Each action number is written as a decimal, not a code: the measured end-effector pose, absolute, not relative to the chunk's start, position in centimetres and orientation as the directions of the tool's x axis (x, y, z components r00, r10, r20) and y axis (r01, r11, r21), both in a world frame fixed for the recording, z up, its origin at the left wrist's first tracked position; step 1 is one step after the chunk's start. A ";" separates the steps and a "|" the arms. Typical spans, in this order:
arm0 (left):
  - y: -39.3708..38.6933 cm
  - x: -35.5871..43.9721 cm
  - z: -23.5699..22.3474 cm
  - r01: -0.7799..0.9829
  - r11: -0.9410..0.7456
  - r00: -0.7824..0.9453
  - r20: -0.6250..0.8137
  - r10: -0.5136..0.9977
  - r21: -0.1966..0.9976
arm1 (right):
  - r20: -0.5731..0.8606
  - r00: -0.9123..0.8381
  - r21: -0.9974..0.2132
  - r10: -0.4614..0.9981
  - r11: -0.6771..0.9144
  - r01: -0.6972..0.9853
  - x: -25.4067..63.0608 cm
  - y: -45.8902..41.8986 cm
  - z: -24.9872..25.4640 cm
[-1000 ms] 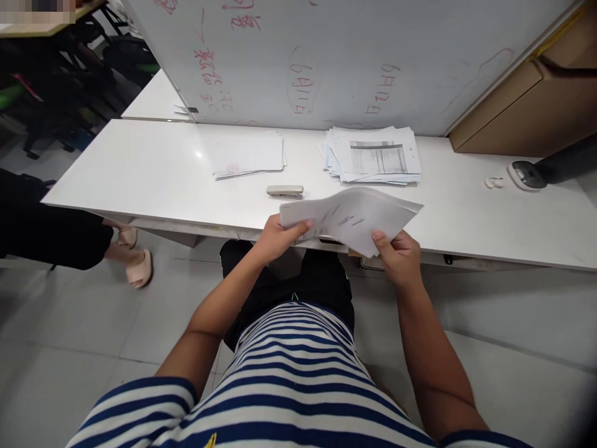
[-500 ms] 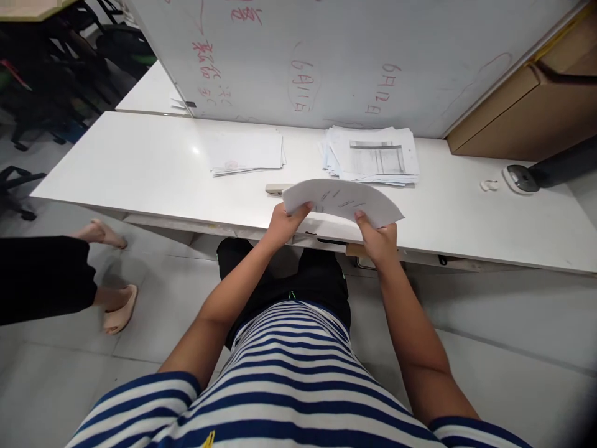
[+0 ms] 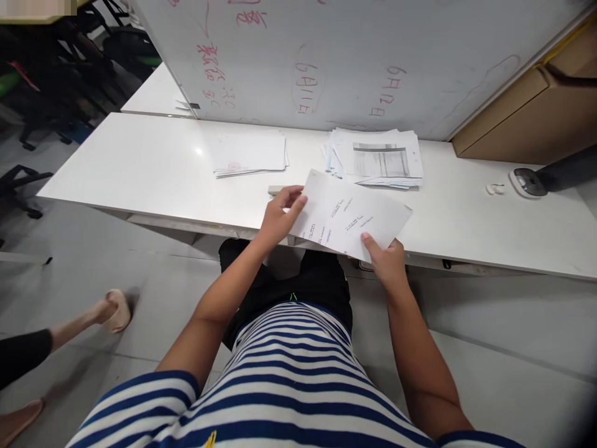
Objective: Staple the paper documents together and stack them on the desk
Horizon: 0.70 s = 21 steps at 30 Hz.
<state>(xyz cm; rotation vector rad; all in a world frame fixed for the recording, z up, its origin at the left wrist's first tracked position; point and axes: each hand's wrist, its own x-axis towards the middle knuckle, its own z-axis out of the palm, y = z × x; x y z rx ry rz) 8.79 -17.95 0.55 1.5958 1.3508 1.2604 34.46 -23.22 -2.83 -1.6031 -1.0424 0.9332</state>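
A sheaf of printed paper point(image 3: 349, 214) is tilted above the front edge of the white desk, its number of sheets unclear. My right hand point(image 3: 389, 261) grips the lower right edge, thumb on the printed face and fingers hidden underneath. At the left edge is my left hand point(image 3: 281, 214), with bent fingers and a gap between thumb and forefinger. Its thumb tip meets the paper's edge, but the fingers do not wrap it. Just behind that hand lies a beige stapler-like object point(image 3: 276, 190), partly covered.
On the desk point(image 3: 153, 162) lie a thin paper stack point(image 3: 252, 152) and a thicker printed stack point(image 3: 387, 158). A whiteboard point(image 3: 349, 37) with red writing stands behind. Cardboard boxes point(image 3: 517, 118) and a round device point(image 3: 529, 182) are at right. A person's foot point(image 3: 116, 311) shows at lower left.
The paper has gone from bowed to flatter and turned, its right end lower. My left hand has loosened from its grip on the paper. The person at left has stepped nearer the lower left corner.
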 end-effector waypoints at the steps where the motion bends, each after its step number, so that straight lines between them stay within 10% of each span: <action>1: -17.4 8.5 0.8 0.377 -0.233 -0.060 0.274 0.960 0.897 | -0.115 0.362 -0.970 0.925 -0.183 0.160 34.8 -23.5 -3.2; 9: -11.0 8.1 -0.3 0.867 -0.189 0.042 0.309 0.950 0.462 | -0.414 0.315 -0.903 0.854 -0.428 -0.027 35.4 -24.0 -3.8; 21: -9.6 8.2 -1.6 0.922 -0.185 0.131 0.176 0.976 0.340 | -0.430 0.157 -0.895 0.889 -0.442 0.050 34.4 -21.0 -3.4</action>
